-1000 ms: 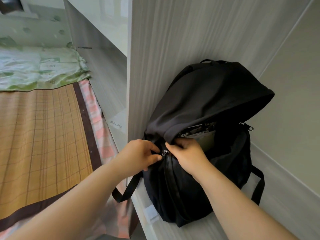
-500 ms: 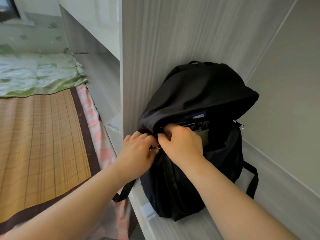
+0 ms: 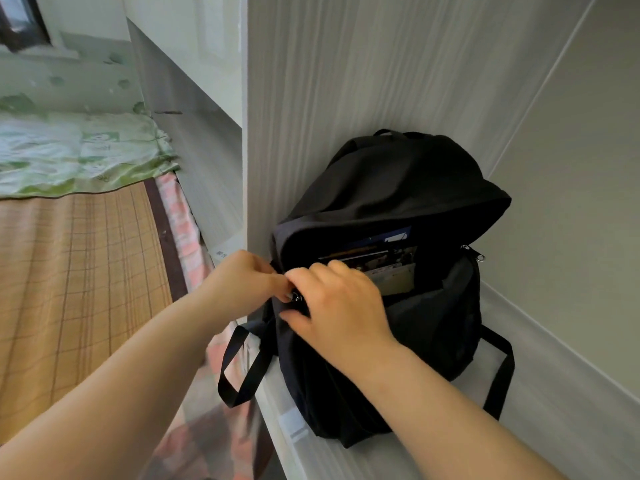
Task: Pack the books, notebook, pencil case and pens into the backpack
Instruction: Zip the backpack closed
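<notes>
Black backpack (image 3: 398, 188); tan checked mat (image 3: 69, 271) (green-print blanket (image 3: 79, 157)).

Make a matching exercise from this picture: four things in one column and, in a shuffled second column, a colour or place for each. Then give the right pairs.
Column 1
1. backpack
2. books
3. blanket
4. mat

Column 2
A. green and white
B. black, standing on the shelf
C. tan, with a grid of dark lines
D. inside the open backpack

Pairs: 1-B, 2-D, 3-A, 4-C
</notes>
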`<state>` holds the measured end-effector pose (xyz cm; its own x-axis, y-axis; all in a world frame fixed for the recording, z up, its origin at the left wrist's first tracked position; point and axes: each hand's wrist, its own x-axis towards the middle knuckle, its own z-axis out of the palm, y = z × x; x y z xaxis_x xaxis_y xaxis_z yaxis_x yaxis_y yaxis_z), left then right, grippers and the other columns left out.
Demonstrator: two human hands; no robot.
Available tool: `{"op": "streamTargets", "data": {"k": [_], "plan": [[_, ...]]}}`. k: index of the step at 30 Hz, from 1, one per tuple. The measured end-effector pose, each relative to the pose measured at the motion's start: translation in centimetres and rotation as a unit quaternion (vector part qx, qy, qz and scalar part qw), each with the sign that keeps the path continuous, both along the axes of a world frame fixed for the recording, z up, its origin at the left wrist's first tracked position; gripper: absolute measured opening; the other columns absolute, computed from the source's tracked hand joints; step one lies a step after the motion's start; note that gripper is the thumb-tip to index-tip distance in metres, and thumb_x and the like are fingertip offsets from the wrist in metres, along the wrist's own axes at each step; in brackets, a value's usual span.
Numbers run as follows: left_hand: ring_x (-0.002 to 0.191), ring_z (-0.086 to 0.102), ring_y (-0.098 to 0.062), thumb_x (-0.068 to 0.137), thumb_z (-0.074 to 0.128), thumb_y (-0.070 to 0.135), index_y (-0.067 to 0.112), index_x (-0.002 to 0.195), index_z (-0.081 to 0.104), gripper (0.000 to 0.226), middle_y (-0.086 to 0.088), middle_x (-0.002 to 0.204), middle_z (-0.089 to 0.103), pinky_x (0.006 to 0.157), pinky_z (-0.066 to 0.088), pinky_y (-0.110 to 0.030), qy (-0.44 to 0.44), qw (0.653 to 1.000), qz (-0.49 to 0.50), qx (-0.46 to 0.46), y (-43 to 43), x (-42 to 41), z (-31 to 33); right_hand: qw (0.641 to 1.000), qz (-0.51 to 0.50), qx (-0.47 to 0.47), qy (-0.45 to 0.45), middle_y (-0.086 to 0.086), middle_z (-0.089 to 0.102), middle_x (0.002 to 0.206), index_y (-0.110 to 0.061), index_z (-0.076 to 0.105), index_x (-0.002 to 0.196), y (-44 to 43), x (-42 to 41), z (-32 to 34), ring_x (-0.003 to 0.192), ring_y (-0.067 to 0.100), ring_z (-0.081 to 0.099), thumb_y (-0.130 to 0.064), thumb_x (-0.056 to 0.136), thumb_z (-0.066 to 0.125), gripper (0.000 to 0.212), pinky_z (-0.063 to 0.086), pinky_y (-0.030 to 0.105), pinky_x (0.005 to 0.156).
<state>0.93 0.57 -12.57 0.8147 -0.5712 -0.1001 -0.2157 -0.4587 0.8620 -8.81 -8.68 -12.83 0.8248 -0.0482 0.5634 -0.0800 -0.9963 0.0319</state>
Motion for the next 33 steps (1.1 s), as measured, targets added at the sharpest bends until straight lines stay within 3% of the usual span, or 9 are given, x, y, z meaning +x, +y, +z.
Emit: {"op": "streamTargets", "data": {"k": [5,10,12,14,18,23,26,30,33], "plan": [[0.063,0.05,-0.015,0.08,0.058,0.013,0.02,0.061,0.066,0.023,-0.006,0.067,0.061,0.052,0.034,-0.013,-0.011,0.999,0.006,-0.048,0.8,-1.1,-1.0,0.998,-0.032,0.02,0.054,-0.002,0.062,0.046,-0.017,0.059,0.047,0.8,1.5,0.2,0.048,0.017,0.06,-0.028,0.036,0.088,0.033,0.045,0.018,0.045],[0.074,0.059,0.015,0.083,0.054,0.01,0.04,0.072,0.063,0.034,0.024,0.071,0.069,0.062,0.038,0.006,-0.046,0.988,-0.006,-0.147,1.9,-2.5,-3.0,0.983,0.019,0.141,0.117,0.011,0.068,0.096,-0.007,0.067,0.089,-1.1,1.3,0.3,0.097,0.027,0.056,-0.02,0.083,0.058,0.017,0.041,0.031,0.074],[0.088,0.055,0.011,0.08,0.061,0.009,0.038,0.09,0.06,0.03,0.025,0.089,0.062,0.073,0.037,0.005,-0.101,0.986,-0.026,-0.131,1.7,-2.8,-4.1,0.981,0.034,0.153,0.117,0.01,0.068,0.1,-0.008,0.067,0.095,-1.6,1.0,0.3,0.1,0.025,0.055,-0.021,0.086,0.055,0.02,0.041,0.031,0.08],[0.098,0.052,-0.003,0.074,0.068,0.023,0.027,0.104,0.061,0.031,0.02,0.097,0.055,0.088,0.036,-0.011,-0.197,0.976,-0.03,-0.086,0.8,-3.1,-5.1,0.983,0.038,0.132,0.123,0.011,0.071,0.089,-0.005,0.07,0.088,-1.1,0.8,0.6,0.09,0.026,0.061,-0.016,0.082,0.059,0.017,0.047,0.029,0.074],[0.082,0.05,-0.016,0.07,0.072,0.019,0.012,0.074,0.067,0.01,0.007,0.076,0.058,0.07,0.016,-0.021,-0.304,0.949,0.069,-0.056,-1.4,-3.3,-4.8,0.999,0.012,0.004,0.042,-0.001,0.064,0.049,-0.015,0.066,0.054,-0.8,-0.1,0.4,0.05,0.014,0.061,-0.016,0.059,0.081,0.016,0.045,0.015,0.041],[0.073,0.051,-0.019,0.071,0.072,0.023,0.009,0.067,0.066,0.016,0.006,0.065,0.055,0.067,0.012,-0.021,-0.343,0.938,0.045,-0.012,-1.2,-2.3,-3.7,0.999,-0.001,-0.029,0.034,-0.003,0.061,0.044,-0.017,0.061,0.049,-1.0,-0.1,1.6,0.044,0.014,0.059,-0.021,0.057,0.082,0.023,0.043,0.015,0.036],[0.067,0.055,-0.022,0.067,0.077,0.023,0.007,0.061,0.065,0.021,0.008,0.061,0.05,0.067,0.014,-0.021,-0.331,0.942,0.048,-0.026,-0.5,-2.1,-4.0,0.999,-0.013,0.03,0.031,0.003,0.064,0.046,-0.011,0.064,0.051,-0.9,0.3,2.9,0.045,0.021,0.062,-0.021,0.064,0.069,0.017,0.044,0.019,0.04],[0.055,0.057,-0.02,0.06,0.067,0.027,0.011,0.053,0.061,0.019,0.002,0.052,0.057,0.062,0.013,-0.02,-0.324,0.943,0.057,-0.048,0.3,-2.5,-4.8,0.994,-0.022,0.083,0.062,0.016,0.071,0.083,-0.004,0.068,0.081,-1.2,0.5,5.3,0.082,0.034,0.064,-0.023,0.085,0.055,0.023,0.047,0.038,0.067],[0.053,0.059,-0.022,0.059,0.066,0.027,0.011,0.052,0.058,0.019,0.008,0.053,0.051,0.061,0.013,-0.02,-0.316,0.947,0.046,-0.037,1.1,-2.2,-5.5,0.99,-0.05,0.109,-0.068,0.005,0.072,0.077,-0.01,0.069,0.08,-3.3,0.3,8.8,0.071,0.022,0.062,-0.025,0.084,0.057,0.02,0.043,0.017,0.064]]}}
